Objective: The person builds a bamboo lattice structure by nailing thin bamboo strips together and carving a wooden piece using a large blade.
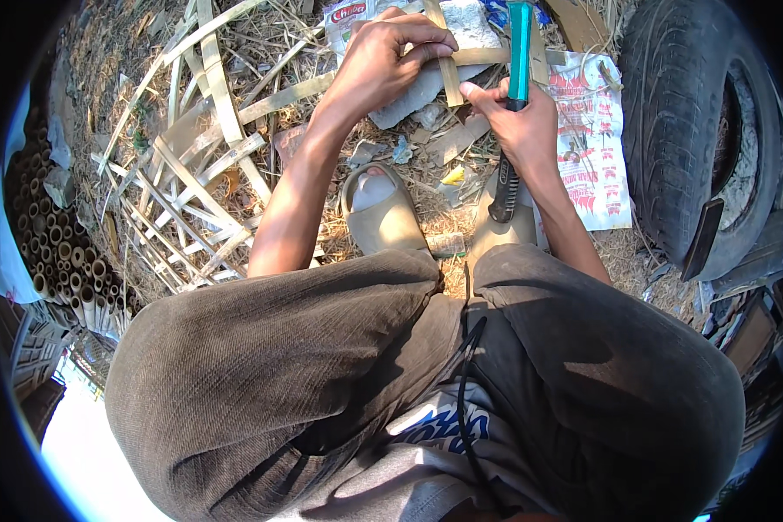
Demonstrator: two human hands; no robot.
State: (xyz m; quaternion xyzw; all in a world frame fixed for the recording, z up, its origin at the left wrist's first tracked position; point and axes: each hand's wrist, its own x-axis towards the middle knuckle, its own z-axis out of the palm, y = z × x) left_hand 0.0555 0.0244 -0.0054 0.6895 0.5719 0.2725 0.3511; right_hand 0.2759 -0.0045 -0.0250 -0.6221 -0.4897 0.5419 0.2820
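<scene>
My left hand (396,56) is closed, its thumb and fingers pinching a short upright bamboo strip (451,80). That strip crosses a longer bamboo strip (483,56), which runs sideways near the top of the view. My right hand (531,126) is wrapped round a tool with a teal shaft (519,52) and a black ribbed grip (505,187). The tool's top end reaches the picture's upper edge, so its head cannot be made out. The right thumb points at the short strip's lower end, close beside it. A pale stone block (465,26) lies behind the crossing.
Loosely crossed bamboo strips (209,187) spread over the dry ground at left. Cut bamboo tubes (65,248) are stacked at far left. A tyre (679,113) stands at right, beside a flattened printed sack (596,165). My sandalled feet (383,213) are below my hands.
</scene>
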